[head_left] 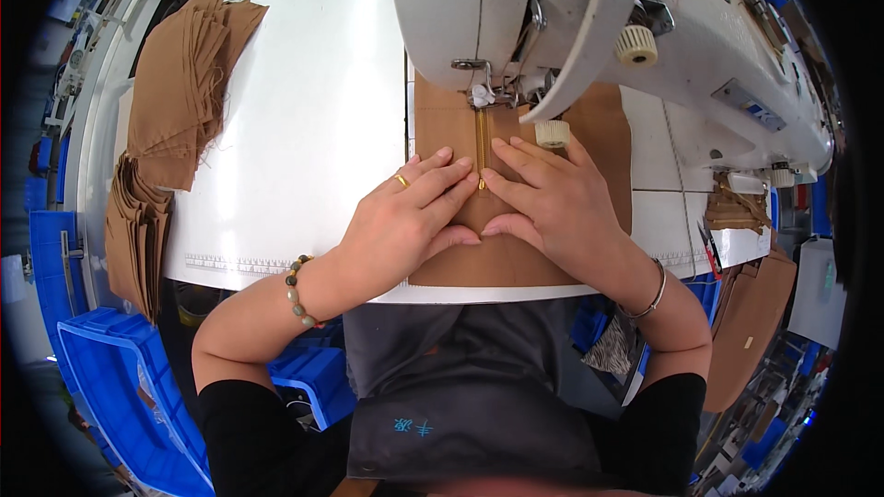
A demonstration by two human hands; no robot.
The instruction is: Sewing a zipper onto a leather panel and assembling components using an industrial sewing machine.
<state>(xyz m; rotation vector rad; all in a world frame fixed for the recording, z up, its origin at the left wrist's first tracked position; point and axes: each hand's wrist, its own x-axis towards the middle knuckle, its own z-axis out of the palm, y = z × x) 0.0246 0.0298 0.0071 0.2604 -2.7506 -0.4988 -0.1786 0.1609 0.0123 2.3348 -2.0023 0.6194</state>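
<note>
A brown fabric piece (516, 262) lies flat on the white sewing table, its far part beneath the sewing machine (451, 0). Down the middle of the cloth runs a narrow zipper (482, 140) with a gold-coloured pull, its far end under the presser foot (481, 98). My left hand (401, 212) rests flat on the cloth left of the zipper, fingers stretched toward it. To the right of the zipper, my right hand (557, 202) also presses down flat, fingers spread. The two thumbs point at each other just nearer than the zipper pull. Neither hand grips anything.
Stacks of brown cut fabric (180, 83) lie at the table's left, some hanging over the edge. Blue bins (120, 340) stand below on the left. At right are a bundle of brown strips (737, 207) and more brown pieces (750, 331).
</note>
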